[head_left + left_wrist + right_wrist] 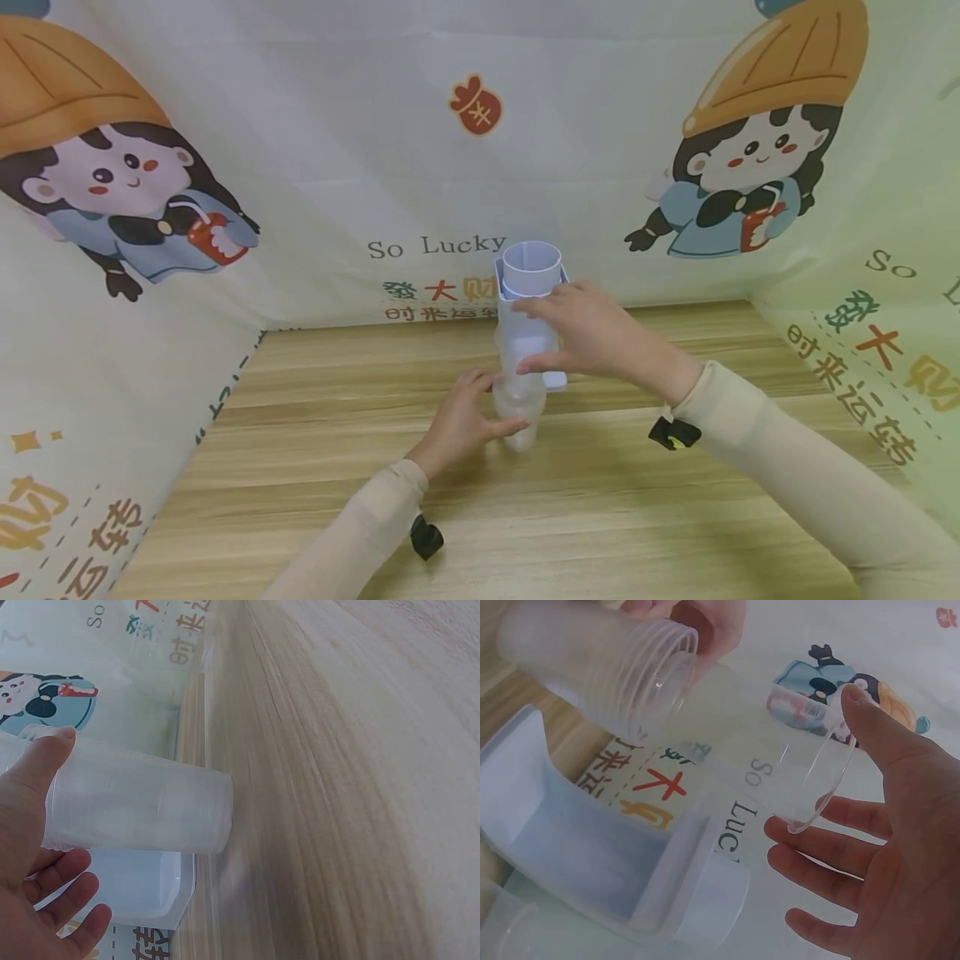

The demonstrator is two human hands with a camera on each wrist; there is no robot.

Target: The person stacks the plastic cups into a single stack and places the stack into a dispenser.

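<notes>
A stack of translucent plastic cups (150, 799) stands upright on the table in the left wrist view. My left hand (461, 421) holds the stack low down, thumb on one side and fingers on the other. A clear plastic cup (742, 742) rises from the stack's open top. My right hand (592, 337) spans that cup's rim, with the thumb and fingertips at opposite sides. Directly behind stands a pale blue-white plastic holder (600, 825) with a round tube (532, 271) at its top. The cups hide part of it in the head view.
The wood-grain table (300, 467) carries everything. A printed cloth (337, 125) with cartoon figures hangs behind it and along both sides. A translucent plastic edge (506, 919) shows at the lower left of the right wrist view.
</notes>
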